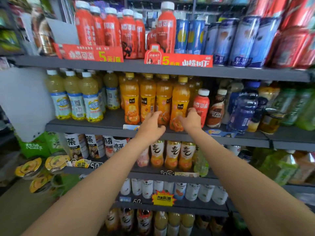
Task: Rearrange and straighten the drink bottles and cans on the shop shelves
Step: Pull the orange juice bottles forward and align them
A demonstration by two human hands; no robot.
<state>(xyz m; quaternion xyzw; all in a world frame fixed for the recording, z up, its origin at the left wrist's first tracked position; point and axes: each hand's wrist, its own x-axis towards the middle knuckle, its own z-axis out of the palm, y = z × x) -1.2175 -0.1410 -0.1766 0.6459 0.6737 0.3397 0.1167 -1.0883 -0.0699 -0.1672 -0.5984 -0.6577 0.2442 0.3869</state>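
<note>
Both bare forearms reach up from the bottom corners toward the second shelf (85,124) from the top. The left hand (150,124) hovers with its fingers (156,114) loosely curled and apart, just in front of the lower part of the third orange juice bottle (164,99); whether the fingertips actually touch it cannot be told through the blur. The right hand (191,119) is at the base of the fourth orange juice bottle (179,103), its fingers curled against that bottle's right side, between it and a small red bottle (201,106) with a white cap that stands just beside it (the thumb is hidden, so a full grip cannot be confirmed).

These 2 belong to a front row of 4 orange bottles with yellow caps, all upright, with more of the same behind them. To their left stand pale yellow juice bottles (75,97) with white caps. To the right of the red bottle are a brown coffee bottle (217,109), a dark blue bottle (243,108) and green bottles (296,106), the blue one leaning.

Lower shelves hold tea bottles (172,155) with large black characters and white bottles (192,191).

On the top shelf stand tall red bottles (112,28), blue cans (243,41) and red cans (293,46), behind 2 red price signs (179,61) reading 5.
</note>
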